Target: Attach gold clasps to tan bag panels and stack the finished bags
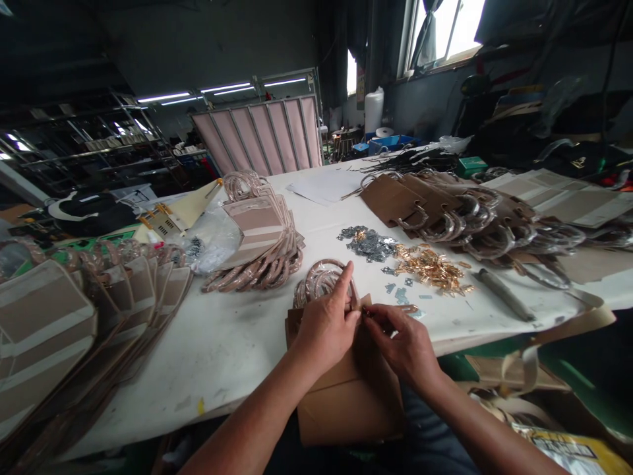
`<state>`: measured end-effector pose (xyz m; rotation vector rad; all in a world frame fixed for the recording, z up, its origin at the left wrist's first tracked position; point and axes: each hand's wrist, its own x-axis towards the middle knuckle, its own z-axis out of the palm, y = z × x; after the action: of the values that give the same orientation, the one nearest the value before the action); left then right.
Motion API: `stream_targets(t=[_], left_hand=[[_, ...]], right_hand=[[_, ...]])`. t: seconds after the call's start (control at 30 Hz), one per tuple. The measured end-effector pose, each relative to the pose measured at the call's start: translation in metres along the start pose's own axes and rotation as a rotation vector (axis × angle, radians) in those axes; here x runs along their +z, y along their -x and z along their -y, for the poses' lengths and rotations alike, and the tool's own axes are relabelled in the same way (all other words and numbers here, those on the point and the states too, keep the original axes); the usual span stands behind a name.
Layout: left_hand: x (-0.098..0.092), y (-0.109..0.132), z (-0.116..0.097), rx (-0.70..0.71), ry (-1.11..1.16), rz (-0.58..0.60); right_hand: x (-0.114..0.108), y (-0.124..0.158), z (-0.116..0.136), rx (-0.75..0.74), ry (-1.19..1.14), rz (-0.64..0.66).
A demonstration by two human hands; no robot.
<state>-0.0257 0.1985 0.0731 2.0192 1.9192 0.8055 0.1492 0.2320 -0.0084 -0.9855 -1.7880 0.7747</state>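
Observation:
A tan bag panel (346, 396) with a wrapped ring handle (319, 277) lies at the near table edge and hangs over it toward me. My left hand (324, 326) grips its top edge just under the handle, forefinger pointing up. My right hand (403, 343) is closed in a pinch against the same edge, fingertips pressed on a small part I cannot make out. A heap of gold metal clips (430, 264) and a heap of dark silvery pieces (366, 243) lie just beyond my hands.
On the white table (222, 343) a stack of pink-striped bags (260, 237) lies ahead left, more striped bags (74, 316) fill the left edge, and brown bags with ring handles (445, 211) spread at right. A dark hand tool (504, 293) lies right of the clips.

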Motion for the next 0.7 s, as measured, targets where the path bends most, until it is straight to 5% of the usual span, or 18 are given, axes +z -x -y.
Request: stream_targets(t=[0.7], left_hand=[[0.005,0.008,0.006,0.055,0.174,-0.149]], right_hand=[[-0.023,-0.029,0.027,-0.173,0.293,0.294]])
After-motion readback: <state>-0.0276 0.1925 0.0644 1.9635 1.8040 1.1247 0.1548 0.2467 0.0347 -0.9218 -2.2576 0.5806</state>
